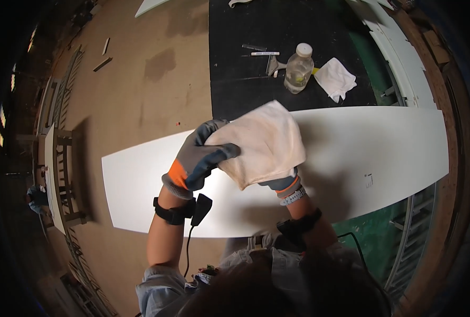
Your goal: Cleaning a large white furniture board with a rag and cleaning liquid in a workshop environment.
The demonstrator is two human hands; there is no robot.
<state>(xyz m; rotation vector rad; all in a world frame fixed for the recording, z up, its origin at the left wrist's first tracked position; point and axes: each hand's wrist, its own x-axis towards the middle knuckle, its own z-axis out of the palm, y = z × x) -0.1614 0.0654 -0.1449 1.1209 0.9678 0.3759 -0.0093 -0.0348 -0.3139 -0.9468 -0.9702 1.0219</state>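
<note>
So my left hand (200, 158), in a grey glove with dark blue fingers and an orange band, has the near-left side of an off-white cloth (266, 140) pinched, thumb lying on top and pointing right. My right hand (279, 183) is in a matching glove, but most of it's tucked behind the lower right of the cloth, so honestly I can't tell how its fingers are set. The cloth is spread out between my hands, right over the middle of a long white panel (404, 142); can't tell if any of it is touching the surface.

Black straps on both forearms: the left strap (174, 212) has a small black box (201, 210) beside it, and there's a pale watch (293, 198) between my right glove and the right strap (299, 227).

The panel runs crosswise in front of me, with some small dark marks (369, 181) toward its right end. Past its far edge is a black surface (235, 31) with a clear, white-capped bottle (299, 71) standing on it. A crumpled white rag (335, 79) sits just right of that, and a scraper-looking tool (273, 65) plus a white marker-like stick (265, 53) lie to the left.
</note>
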